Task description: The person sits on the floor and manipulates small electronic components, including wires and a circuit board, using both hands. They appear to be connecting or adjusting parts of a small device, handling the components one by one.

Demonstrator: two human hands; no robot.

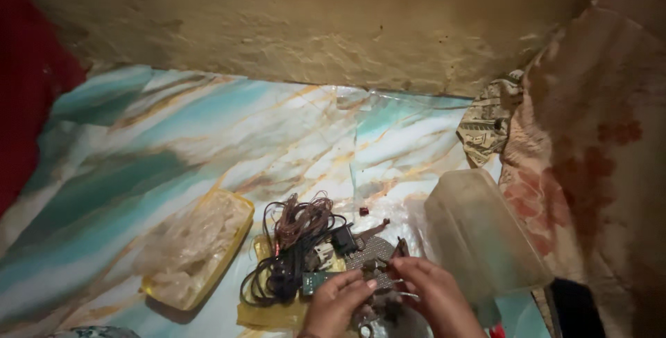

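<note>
Hands meet over a small perforated circuit board (374,255) at the bottom of the view; step in hand, as I judge it, is picking at or sorting loose electronic parts on that board; everything below is placed relative to it.

Left hand (338,303) comes up from below the board, palm down, fingers curled narrow, fingertips (368,284) touching the board's near edge; looks like a light pinch, though what is pinched is too small to tell.

Right hand (433,295) sits just right of the board, wrist angled in from the lower right, fingers bent toward the left hand; thumb and forefinger close together on the board's right edge; grip looks like a pinch on the board.

Wire bundle (295,244), dark and coppery, lies just left of the board, touching the parts pile; yellow tray (198,251) with crumpled clear plastic further left; translucent plastic container (482,237) on its side just right; small dark red part (363,210) above the board, apart from it.

Next move, my guess: needs a steady fine pinch; the light is dim and the parts are small.
</note>
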